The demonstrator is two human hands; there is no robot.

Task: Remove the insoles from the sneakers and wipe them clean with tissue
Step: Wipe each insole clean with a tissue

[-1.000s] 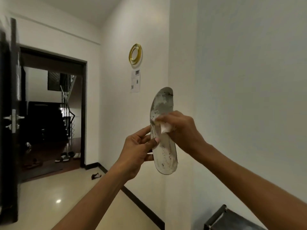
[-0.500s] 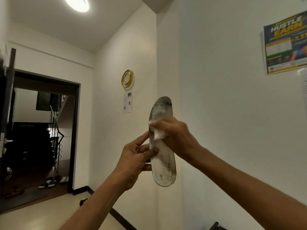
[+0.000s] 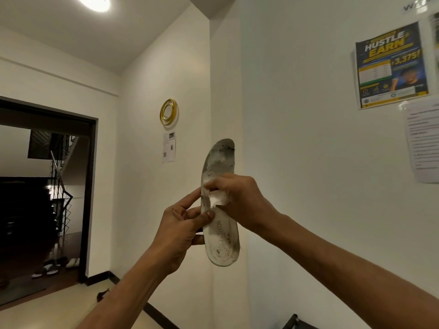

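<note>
A dirty white insole stands upright in the air before me, toe end up, with grey smudges and dark specks on its face. My left hand pinches its left edge near the middle between thumb and fingers. My right hand grips a crumpled white tissue and presses it against the insole's middle. No sneakers are in view.
A white wall corner rises just behind the insole. Posters hang on the right wall, a gold ring ornament on the left one. A dark doorway with stairs and sandals opens at left. A black frame shows at the bottom.
The view has tilted upward, bringing the ceiling light and posters into sight. My right hand with the tissue has shifted a little along the insole's middle; my left hand keeps its pinch.
</note>
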